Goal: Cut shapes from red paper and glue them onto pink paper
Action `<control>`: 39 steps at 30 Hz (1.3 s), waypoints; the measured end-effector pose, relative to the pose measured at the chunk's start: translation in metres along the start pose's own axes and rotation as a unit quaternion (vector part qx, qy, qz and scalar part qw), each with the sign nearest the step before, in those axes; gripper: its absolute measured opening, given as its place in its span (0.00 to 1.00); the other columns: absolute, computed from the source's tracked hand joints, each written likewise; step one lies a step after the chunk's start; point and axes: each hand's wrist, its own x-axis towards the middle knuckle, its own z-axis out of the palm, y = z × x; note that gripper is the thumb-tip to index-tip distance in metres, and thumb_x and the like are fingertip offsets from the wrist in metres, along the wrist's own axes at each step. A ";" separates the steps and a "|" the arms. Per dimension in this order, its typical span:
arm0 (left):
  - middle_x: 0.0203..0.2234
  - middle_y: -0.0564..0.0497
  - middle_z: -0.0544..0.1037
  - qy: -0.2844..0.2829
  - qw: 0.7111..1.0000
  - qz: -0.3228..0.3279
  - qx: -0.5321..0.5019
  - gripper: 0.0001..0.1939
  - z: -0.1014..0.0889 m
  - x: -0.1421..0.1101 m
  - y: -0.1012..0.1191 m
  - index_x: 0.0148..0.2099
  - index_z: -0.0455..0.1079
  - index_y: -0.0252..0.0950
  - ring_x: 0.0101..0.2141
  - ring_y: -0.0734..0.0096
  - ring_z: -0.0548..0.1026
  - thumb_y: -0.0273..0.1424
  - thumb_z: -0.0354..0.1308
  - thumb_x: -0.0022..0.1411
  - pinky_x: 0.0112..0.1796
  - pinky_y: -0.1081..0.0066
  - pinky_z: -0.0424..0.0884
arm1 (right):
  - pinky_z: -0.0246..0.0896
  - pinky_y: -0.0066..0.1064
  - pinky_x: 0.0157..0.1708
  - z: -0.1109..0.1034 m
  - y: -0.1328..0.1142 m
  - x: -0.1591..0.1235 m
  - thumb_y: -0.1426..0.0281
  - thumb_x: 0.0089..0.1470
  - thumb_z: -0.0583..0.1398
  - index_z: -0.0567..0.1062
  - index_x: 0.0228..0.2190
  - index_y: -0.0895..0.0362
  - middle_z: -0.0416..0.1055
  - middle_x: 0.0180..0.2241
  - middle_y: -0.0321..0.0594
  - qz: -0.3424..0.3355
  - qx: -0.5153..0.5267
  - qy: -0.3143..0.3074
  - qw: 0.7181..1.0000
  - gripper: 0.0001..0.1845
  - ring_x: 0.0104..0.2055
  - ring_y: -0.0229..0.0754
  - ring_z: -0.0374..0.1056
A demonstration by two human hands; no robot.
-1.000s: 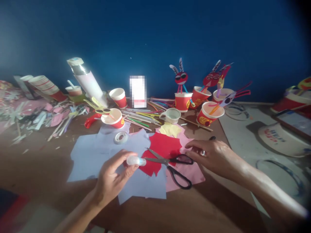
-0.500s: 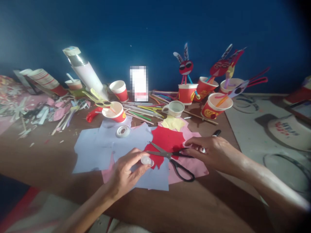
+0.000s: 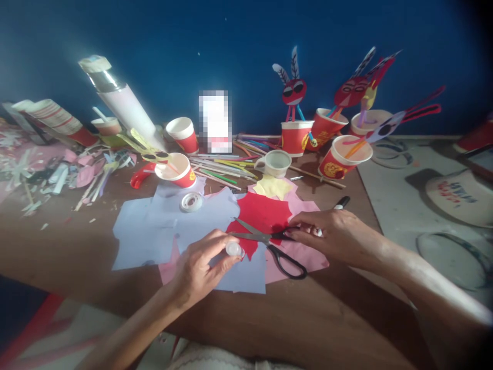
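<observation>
Bright screen (image 3: pixel 214 122) in back is pixelated mush, and the far-right red cup (image 3: pixel 476 134) gets cut off.

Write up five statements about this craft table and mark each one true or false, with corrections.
1. The left hand holds a small whitish container between thumb and fingers. True.
2. The scissors lie with their blades closed. False: the blades are spread apart.
3. The yellow paper lies between the mug and the red paper. True.
4. The white ring-shaped piece sits inside the mug. False: it lies on the pale blue paper.
5. The red figure with dark glasses rises above a plain blue cup. False: the cup below it is red with a white rim.
</observation>
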 end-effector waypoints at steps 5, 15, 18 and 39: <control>0.32 0.49 0.75 0.002 1.000 0.011 0.021 0.07 0.002 0.001 0.001 0.43 0.68 0.37 0.33 0.71 0.73 0.28 0.53 0.63 0.35 0.75 0.67 | 0.57 0.26 0.24 0.002 0.001 0.001 0.63 0.53 0.59 0.78 0.36 0.48 0.78 0.26 0.31 0.003 -0.009 0.005 1.000 0.09 0.26 0.39 0.73; 0.34 0.47 0.75 -0.010 1.000 0.009 0.006 0.08 0.001 0.000 0.001 0.45 0.68 0.37 0.34 0.71 0.73 0.29 0.52 0.63 0.36 0.74 0.68 | 0.57 0.25 0.23 0.005 0.004 0.001 0.63 0.53 0.59 0.77 0.36 0.46 0.77 0.26 0.28 0.000 -0.002 0.005 1.000 0.08 0.24 0.36 0.72; 0.35 0.48 0.75 -0.016 1.000 0.008 0.003 0.07 0.002 -0.001 0.000 0.44 0.67 0.37 0.34 0.71 0.73 0.27 0.53 0.63 0.37 0.74 0.68 | 0.58 0.24 0.23 0.001 0.004 0.001 0.62 0.54 0.59 0.77 0.36 0.47 0.77 0.27 0.29 0.004 0.002 0.003 1.000 0.09 0.26 0.36 0.72; 0.35 0.52 0.74 0.039 0.996 0.062 0.048 0.12 0.011 -0.002 -0.006 0.44 0.64 0.39 0.35 0.73 0.74 0.21 0.55 0.59 0.39 0.77 0.67 | 0.62 0.35 0.40 -0.015 0.033 -0.005 0.67 0.54 0.60 0.73 0.45 0.52 0.71 0.45 0.42 -0.051 -0.089 -0.014 0.995 0.15 0.45 0.47 0.68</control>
